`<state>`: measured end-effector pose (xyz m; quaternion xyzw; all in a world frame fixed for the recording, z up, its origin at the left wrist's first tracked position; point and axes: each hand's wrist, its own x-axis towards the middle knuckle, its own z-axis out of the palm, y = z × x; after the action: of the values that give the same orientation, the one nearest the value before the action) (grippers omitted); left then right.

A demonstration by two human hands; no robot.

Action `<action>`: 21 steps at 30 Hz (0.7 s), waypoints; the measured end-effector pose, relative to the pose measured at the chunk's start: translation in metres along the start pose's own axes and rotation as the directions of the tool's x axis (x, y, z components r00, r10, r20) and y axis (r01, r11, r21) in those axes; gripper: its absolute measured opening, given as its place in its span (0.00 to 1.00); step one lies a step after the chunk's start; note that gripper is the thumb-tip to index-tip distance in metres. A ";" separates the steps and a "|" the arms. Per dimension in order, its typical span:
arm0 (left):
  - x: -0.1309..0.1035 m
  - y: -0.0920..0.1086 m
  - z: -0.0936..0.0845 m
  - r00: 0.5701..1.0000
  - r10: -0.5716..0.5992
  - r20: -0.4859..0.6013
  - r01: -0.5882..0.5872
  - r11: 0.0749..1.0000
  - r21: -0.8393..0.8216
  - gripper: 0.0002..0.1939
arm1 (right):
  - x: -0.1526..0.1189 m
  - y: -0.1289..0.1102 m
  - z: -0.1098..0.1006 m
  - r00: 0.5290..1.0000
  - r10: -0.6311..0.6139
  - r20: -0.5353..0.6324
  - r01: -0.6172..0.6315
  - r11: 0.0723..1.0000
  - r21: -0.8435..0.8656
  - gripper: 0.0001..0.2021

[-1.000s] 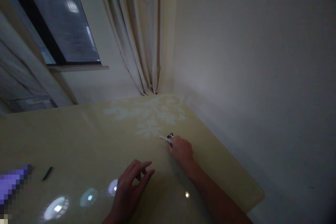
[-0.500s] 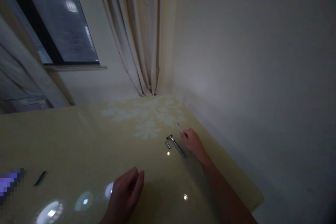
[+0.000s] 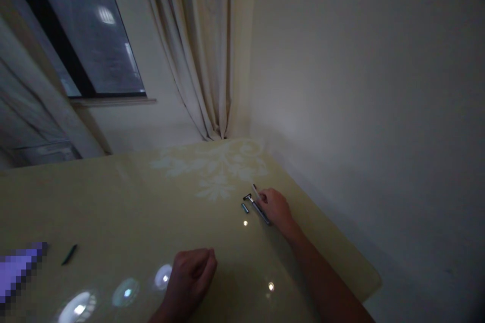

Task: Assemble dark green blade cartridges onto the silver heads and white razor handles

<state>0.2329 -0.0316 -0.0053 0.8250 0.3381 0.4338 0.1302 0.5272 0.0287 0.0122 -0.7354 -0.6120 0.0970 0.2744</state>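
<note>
Two hands [image 3: 276,208], right holding slim stick [image 3: 256,191], razor [image 3: 260,213] on table [image 3: 151,212]

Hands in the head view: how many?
2: the left hand, closed, at bottom centre; the right hand, near the razor, holding a slim pale stick.

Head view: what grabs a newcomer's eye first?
Probably the bright purple, pixelated patch at the lower left edge. Then the right hand, right of centre over the glossy table, pinching a thin pale stick next to a T-headed razor and a small dark cylinder. Nearer the viewer, the left hand is curled closed.
</note>
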 end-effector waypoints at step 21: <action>-0.014 0.014 0.010 0.900 -0.392 0.192 0.434 0.849 -0.302 0.22 | -0.082 -0.094 0.027 0.855 -0.466 0.226 0.186 0.683 0.706 0.24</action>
<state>0.2418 -0.0502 -0.0127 0.7231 0.4198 0.3953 0.3803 0.4156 -0.0318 0.0230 -0.4309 -0.7020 0.3995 0.4024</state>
